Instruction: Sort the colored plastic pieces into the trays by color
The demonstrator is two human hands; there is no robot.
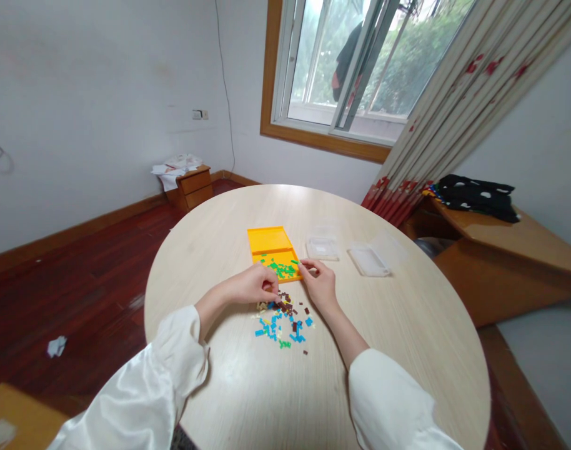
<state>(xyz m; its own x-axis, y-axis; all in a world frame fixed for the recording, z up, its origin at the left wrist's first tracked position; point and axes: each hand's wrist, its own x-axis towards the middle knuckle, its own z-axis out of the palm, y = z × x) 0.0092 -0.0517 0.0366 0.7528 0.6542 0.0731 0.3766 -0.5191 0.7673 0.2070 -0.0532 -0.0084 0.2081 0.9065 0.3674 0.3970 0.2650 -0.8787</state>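
Note:
A yellow plastic case (269,239) lies open on the round table, with several small green building bricks (282,270) in its near half. At the case's right edge, my right hand (319,284) has its fingertips closed on a small green brick (294,262). My left hand (250,285) is bent down over a loose pile, fingers pinched at the dark brown bricks (289,307). Whatever sits between those fingertips is too small to make out. Blue bricks (272,326) spread nearer to me, with a few green ones (284,344) and cream ones (262,307) among them.
Two clear plastic boxes (322,248) (368,260) stand open on the pale round table (407,337), right of the case. Beyond the table are a small wooden cabinet (194,186) with papers and, at right, a wooden desk (482,269) with black cloth (475,199).

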